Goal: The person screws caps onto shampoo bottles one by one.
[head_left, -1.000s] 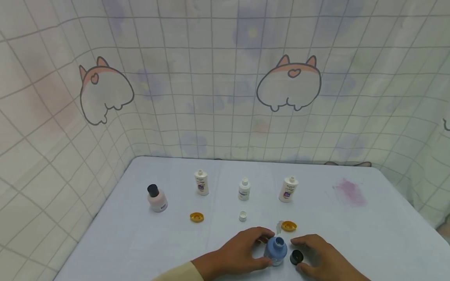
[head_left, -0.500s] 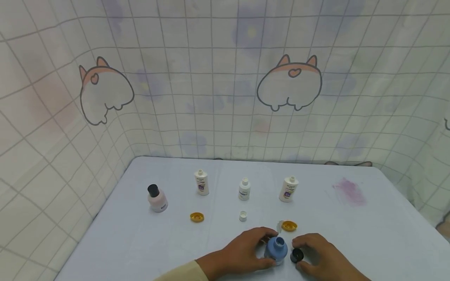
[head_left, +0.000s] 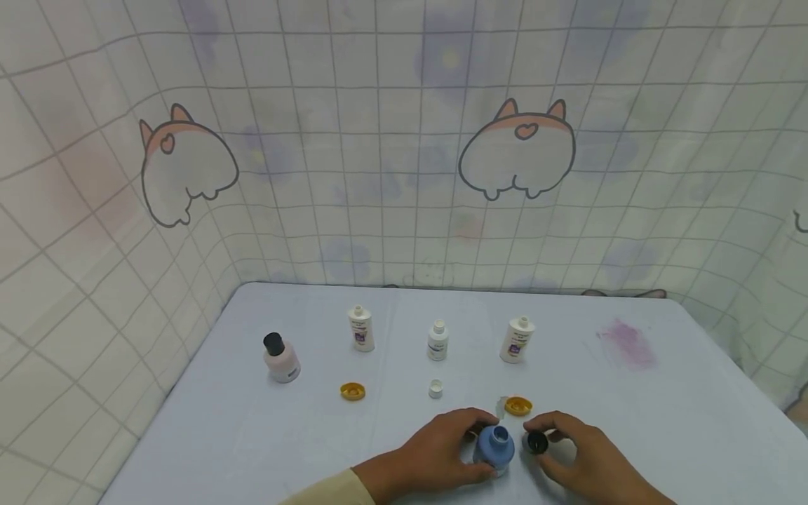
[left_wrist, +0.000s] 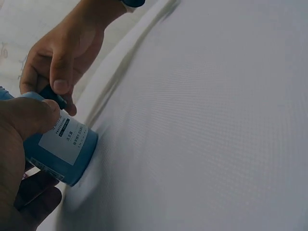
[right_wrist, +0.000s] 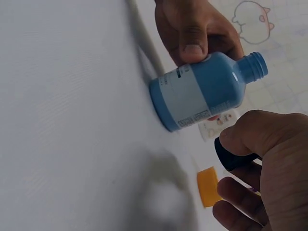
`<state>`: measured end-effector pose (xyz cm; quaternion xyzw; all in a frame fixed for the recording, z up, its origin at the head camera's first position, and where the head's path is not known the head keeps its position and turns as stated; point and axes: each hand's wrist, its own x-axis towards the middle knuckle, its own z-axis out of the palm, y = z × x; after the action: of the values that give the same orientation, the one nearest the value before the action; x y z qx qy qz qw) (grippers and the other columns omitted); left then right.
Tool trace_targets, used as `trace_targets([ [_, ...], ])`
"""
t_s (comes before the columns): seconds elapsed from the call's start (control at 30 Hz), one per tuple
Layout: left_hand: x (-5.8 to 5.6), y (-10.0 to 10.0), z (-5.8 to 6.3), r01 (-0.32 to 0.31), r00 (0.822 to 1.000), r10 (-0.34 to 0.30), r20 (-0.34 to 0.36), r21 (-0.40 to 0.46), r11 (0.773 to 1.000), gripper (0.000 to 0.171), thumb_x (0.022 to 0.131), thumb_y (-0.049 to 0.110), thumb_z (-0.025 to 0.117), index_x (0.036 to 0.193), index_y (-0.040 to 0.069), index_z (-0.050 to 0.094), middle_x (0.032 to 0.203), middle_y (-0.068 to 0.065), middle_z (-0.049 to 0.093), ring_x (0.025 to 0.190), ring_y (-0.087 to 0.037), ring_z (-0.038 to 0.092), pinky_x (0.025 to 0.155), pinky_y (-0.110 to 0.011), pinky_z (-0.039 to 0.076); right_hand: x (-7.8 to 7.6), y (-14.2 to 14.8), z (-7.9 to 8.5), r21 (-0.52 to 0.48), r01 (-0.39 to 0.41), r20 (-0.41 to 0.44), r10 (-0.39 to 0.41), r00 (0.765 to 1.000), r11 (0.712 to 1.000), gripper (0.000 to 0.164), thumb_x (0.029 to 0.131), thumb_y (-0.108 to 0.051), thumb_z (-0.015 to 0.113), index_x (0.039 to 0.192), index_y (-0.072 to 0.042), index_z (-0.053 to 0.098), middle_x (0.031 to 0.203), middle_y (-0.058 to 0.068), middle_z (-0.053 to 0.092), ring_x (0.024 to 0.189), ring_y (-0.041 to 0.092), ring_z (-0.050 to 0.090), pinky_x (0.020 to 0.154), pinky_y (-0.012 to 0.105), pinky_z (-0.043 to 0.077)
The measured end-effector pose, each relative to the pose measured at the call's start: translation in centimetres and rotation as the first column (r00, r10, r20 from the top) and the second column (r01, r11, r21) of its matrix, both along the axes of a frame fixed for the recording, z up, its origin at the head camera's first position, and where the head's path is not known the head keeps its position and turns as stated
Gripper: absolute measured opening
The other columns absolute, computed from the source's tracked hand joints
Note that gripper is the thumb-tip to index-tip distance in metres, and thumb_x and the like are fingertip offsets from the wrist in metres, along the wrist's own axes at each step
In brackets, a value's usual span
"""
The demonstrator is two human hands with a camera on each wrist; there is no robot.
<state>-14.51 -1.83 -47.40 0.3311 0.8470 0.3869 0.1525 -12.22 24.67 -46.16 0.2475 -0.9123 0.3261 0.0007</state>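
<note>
I'm looking forward and down from the head, and seeing one blue bottle (right_wrist: 192,94) close from both wrists.

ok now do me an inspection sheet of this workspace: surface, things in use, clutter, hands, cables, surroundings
Surface: white table, with a pink stain toward its far right.
Things in use: blue bottle, mouth open; black cap, off the bottle.
Clutter: three uncapped white bottles; capped pink bottle; two yellow caps; small white cap.
Left hand: grips the blue bottle.
Right hand: pinches the black cap beside the bottle.
Cables: nothing seen.
Surroundings: grid-patterned sheet with animal drawings, behind the table and along its sides.
</note>
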Motion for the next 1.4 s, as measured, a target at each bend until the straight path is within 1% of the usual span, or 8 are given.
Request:
trace_targets([
  [0.13,-0.1,-0.3,0.0,-0.006,1.000,0.006,0.000,0.010,1.000,0.059,0.081,0.047,0.070,0.131,0.028,0.046,0.121,0.021,0.050,0.106,0.005,0.049,0.089,-0.022,0.046,-0.2,-0.3,0.1,-0.063,-0.048,-0.059,0.044,0.997,0.997,0.044,0.076,-0.011,0.078,0.114,-0.022,0.058,0.110,-0.011,0.062,0.091,0.003,0.058,0.073,0.026,0.053],
  [0.3,-0.1,-0.6,0.0,-0.008,1.000,0.008,-0.005,0.010,1.000,0.058,0.080,0.048,0.069,0.130,0.030,0.046,0.120,0.021,0.051,0.105,0.005,0.050,0.089,-0.021,0.046,-0.2,-0.6,0.3,-0.100,-0.085,-0.102,0.075,0.992,0.991,0.041,0.079,-0.016,0.077,0.115,-0.019,0.058,0.108,-0.009,0.063,0.089,0.003,0.057,0.069,0.024,0.052],
  [0.5,-0.2,-1.2,0.0,-0.013,1.000,0.013,-0.006,0.016,1.000,0.059,0.080,0.049,0.069,0.130,0.028,0.046,0.119,0.022,0.051,0.105,0.005,0.050,0.090,-0.024,0.046,0.0,-1.1,0.8,-0.074,-0.019,-0.057,0.015,0.998,0.997,0.042,0.080,-0.027,0.076,0.117,-0.025,0.057,0.104,-0.018,0.060,0.083,0.002,0.056,0.068,0.026,0.052],
  [0.63,-0.2,-1.5,-0.3,-0.005,1.000,0.006,-0.028,0.042,0.999,0.060,0.080,0.048,0.069,0.131,0.026,0.045,0.119,0.021,0.051,0.106,0.005,0.050,0.090,-0.023,0.046,-0.1,-1.5,1.0,-0.063,0.027,-0.021,-0.028,0.999,0.998,0.043,0.079,-0.030,0.076,0.118,-0.025,0.057,0.105,-0.020,0.059,0.082,0.005,0.057,0.069,0.028,0.052],
  [0.73,-0.1,-1.5,-0.2,-0.004,1.000,0.006,-0.028,0.060,0.998,0.061,0.080,0.048,0.070,0.131,0.025,0.045,0.120,0.020,0.051,0.106,0.004,0.050,0.091,-0.023,0.046,-0.2,-1.8,1.1,-0.071,0.050,-0.001,-0.050,0.999,0.996,0.042,0.079,-0.035,0.075,0.115,-0.025,0.056,0.104,-0.021,0.059,0.083,0.006,0.058,0.071,0.028,0.052],
  [1.0,-0.2,-1.5,-0.4,-0.022,1.000,0.020,0.020,0.088,0.996,0.060,0.078,0.049,0.071,0.128,0.028,0.047,0.120,0.020,0.052,0.105,0.003,0.051,0.090,-0.023,0.047,-0.3,-2.2,1.3,-0.145,0.005,-0.037,-0.011,0.999,0.989,0.040,0.078,-0.035,0.076,0.108,-0.030,0.050,0.097,-0.019,0.061,0.084,0.003,0.058,0.072,0.027,0.052],
  [1.23,-0.4,-1.4,-0.4,-0.025,0.998,0.019,0.059,0.092,0.995,0.055,0.077,0.047,0.073,0.123,0.030,0.049,0.116,0.021,0.054,0.104,0.004,0.053,0.089,-0.021,0.047,-0.2,-2.3,1.5,-0.138,0.033,-0.002,-0.034,0.999,0.990,0.039,0.078,-0.039,0.075,0.109,-0.031,0.051,0.099,-0.019,0.059,0.083,0.006,0.058,0.072,0.030,0.052],
  [1.4,-0.4,-1.4,-0.2,-0.022,0.997,0.014,0.072,0.105,0.994,0.053,0.077,0.044,0.074,0.122,0.029,0.050,0.116,0.020,0.054,0.104,0.003,0.054,0.088,-0.020,0.047,-0.1,-2.4,1.5,-0.129,0.027,-0.054,-0.034,0.998,0.991,0.039,0.080,-0.033,0.075,0.114,-0.029,0.056,0.102,-0.019,0.059,0.080,0.008,0.057,0.067,0.029,0.050],
])
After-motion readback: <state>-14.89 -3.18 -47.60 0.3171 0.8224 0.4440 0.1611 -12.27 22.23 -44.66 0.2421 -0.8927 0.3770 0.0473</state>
